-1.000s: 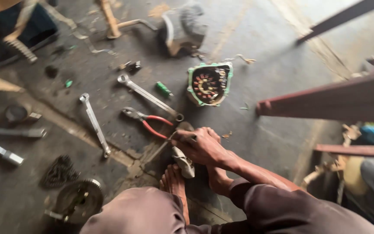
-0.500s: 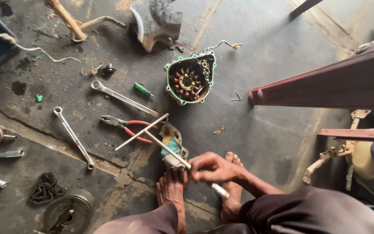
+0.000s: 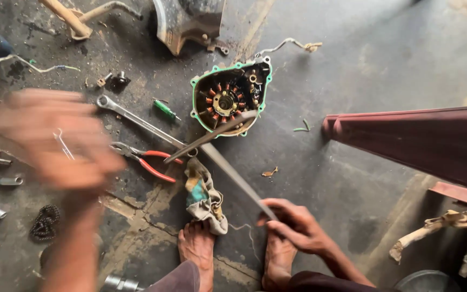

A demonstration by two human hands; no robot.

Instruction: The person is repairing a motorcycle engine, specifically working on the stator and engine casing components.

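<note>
1. Head view, right hand: I see my right hand (image 3: 298, 227) low in the frame, just above my right foot (image 3: 278, 259), with the fingers closed around the near end of a long flat metal file (image 3: 228, 167).
2. Head view, the file: it runs up and to the left from that grip, across the concrete floor (image 3: 363, 70), toward the stator cover with the green gasket (image 3: 231, 97). A second thin metal rod (image 3: 212, 135) crosses it near the cover's lower edge; I cannot tell whether the two touch.
3. Head view, left hand: my left hand (image 3: 55, 138) is raised at the left side and heavily blurred. It appears spread wide with nothing in it, though the blur keeps me from being sure; a thin bent wire (image 3: 63, 143) shows in front of the palm.
4. Head view, between the feet: a dirty rag (image 3: 204, 197) lies just beside my left foot (image 3: 197, 249), under the file's middle stretch.
5. Head view, tools on the floor: red-handled pliers (image 3: 147, 159) lie just left of the rag, a long spanner (image 3: 136, 121) above them, and a small green screwdriver (image 3: 166, 110) near the cover.
6. Head view, edges: a short chain (image 3: 44, 221) lies at lower left, and a dark red metal beam (image 3: 417, 143) crosses the right side.
</note>
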